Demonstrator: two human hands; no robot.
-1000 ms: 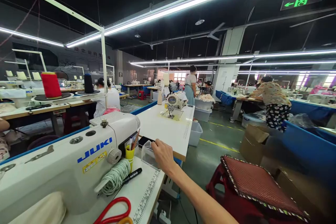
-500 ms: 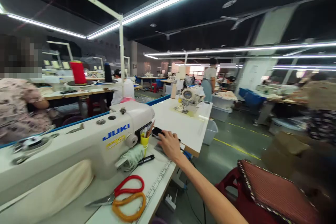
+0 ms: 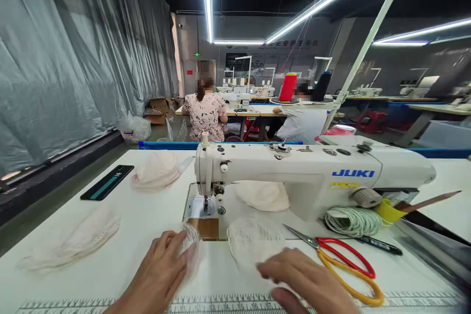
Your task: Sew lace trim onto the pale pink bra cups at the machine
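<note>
My left hand [image 3: 165, 262] is closed on a small sheer white fabric piece [image 3: 192, 243], in front of the machine's needle area. To its right, another sheer white gathered piece [image 3: 252, 240] lies on the table. My right hand [image 3: 305, 274], slightly blurred, is at this piece's near edge, thumb and fingers apart; whether it touches the fabric I cannot tell. The white sewing machine [image 3: 265, 164] stands just beyond both hands. Scissors [image 3: 346, 260] with one red and one orange handle lie beside my right hand.
Cream fabric stacks lie at the left [image 3: 79, 240], behind it [image 3: 158, 169] and under the machine arm [image 3: 265, 196]. A dark phone-like object [image 3: 107, 182] rests far left. Pale cord [image 3: 353, 221], a black marker [image 3: 380, 245] and a yellow cup [image 3: 390, 212] sit right. Co-workers [image 3: 206, 115] sit beyond.
The view has swung left from the table's right end to the machine's front. One hand was stretched out beside the yellow cup; now both hands are at the white fabric pieces.
</note>
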